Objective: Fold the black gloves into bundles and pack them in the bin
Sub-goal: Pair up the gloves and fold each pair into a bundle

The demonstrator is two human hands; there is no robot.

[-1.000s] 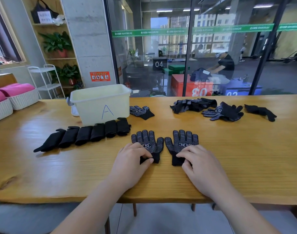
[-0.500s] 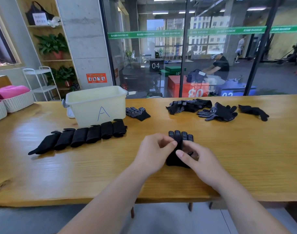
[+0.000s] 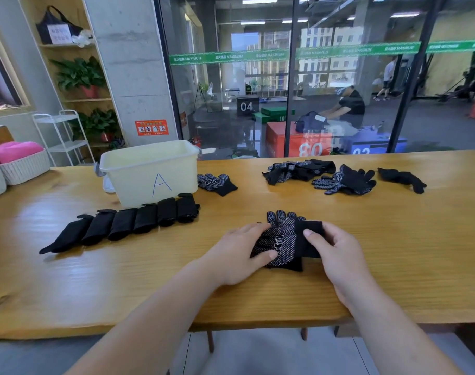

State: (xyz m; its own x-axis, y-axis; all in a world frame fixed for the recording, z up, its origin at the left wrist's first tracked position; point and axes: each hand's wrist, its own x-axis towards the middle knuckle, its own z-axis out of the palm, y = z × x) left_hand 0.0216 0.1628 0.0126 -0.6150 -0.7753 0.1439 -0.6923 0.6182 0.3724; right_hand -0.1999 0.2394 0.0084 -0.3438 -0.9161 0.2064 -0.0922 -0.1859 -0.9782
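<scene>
Far left on the tabletop (image 3: 68,280) there's a couple of white woven baskets (image 3: 25,169) with pink cushions in them. Next comes a slanted row of folded bundles (image 3: 122,226), plain black and lapping over each other like shingles, and the right end of it sits just in front of the cream bin (image 3: 149,171) with a blue "A" scrawled on its front. I can't see into the bin from this angle. Just right of the bin lies a loose glove (image 3: 217,182), dotted side up. Front and centre are the stacked gloves (image 3: 282,242), near the tabletop's front edge. They're black knit with white grip dots and a white logo on the palm, fingertips pointing away, cuff toward the person. The left hand (image 3: 239,255) lies on their left side, fingers flat across the top and thumb pressing the dotted palm, so that grip is released, not clenched. The right hand (image 3: 336,250) has the right side folded over as a plain black flap and its grip is pinching that flap, thumb on top. Further back on the right is a heap of unfolded gloves (image 3: 298,170), then a smaller glove pile (image 3: 347,180), and one lone black glove (image 3: 401,178) at the end.
</scene>
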